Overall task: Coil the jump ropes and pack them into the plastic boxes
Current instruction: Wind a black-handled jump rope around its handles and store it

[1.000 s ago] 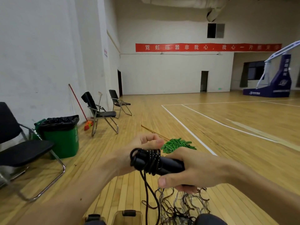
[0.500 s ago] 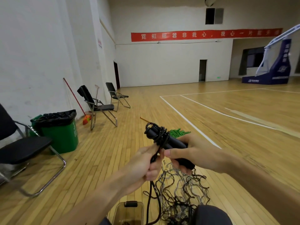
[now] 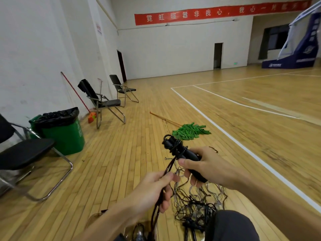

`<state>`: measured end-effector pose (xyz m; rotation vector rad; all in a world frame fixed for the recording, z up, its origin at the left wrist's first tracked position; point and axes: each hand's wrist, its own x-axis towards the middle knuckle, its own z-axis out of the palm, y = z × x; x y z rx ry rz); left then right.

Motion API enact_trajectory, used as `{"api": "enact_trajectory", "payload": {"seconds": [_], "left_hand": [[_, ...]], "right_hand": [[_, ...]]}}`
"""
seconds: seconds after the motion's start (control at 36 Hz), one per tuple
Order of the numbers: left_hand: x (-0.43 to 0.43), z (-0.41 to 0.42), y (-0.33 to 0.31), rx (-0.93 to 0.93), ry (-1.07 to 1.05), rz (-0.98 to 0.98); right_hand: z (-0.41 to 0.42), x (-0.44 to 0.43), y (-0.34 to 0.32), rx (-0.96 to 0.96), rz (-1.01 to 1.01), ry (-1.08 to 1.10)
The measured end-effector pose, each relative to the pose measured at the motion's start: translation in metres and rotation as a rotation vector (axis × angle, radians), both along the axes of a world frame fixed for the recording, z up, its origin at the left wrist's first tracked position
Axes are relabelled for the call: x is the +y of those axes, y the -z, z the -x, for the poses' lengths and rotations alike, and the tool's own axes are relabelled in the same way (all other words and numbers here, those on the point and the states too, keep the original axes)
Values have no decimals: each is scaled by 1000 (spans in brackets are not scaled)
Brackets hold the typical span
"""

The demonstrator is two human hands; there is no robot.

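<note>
My right hand grips the black handles of a jump rope, tilted up to the left, with several turns of black cord wound round their upper end. My left hand sits lower and to the left, pinching the loose cord strands that run down from the handles. The cord drops toward a clear plastic box at the bottom edge, mostly hidden by my left forearm.
A tangled dark mesh net lies on the wooden floor under my hands, beside my knee. A green mop lies just beyond. Left are a green bin and black folding chairs.
My left hand slid down the cord, away from the handles, drawing the strands taut. The handles tilted more upright in my right hand, and the view dipped toward the floor.
</note>
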<state>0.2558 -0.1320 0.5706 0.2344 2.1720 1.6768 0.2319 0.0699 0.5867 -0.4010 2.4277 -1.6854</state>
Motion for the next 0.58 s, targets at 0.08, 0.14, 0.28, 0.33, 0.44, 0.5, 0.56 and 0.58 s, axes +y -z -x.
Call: {"api": "enact_trajectory", "payload": {"seconds": [0.08,0.14,0.28,0.33,0.44,0.5,0.56,0.58], "left_hand": [[2,4,11,4,1,91],[3,6,15,32,13,156],[5,16,23,413,107,581],[3,20,25,457,149,702],[3,22,25,529,226,865],[3,21,24,592,271,949],[2,19,20,710,360,1041],[2,17,16,763,425,1080]], "right_hand": [[10,6,13,-63,0,17],[16,7,23,-104,-15,14],[29,7,46,-178,-130,-3],[32,6,54,-209,-178,-22],[32,4,62,-270,-253,-57],[29,3,62,-323,-294,-94],[25,2,59,-387,-367,-147],[22,2,55,-424,-409,-187]]}}
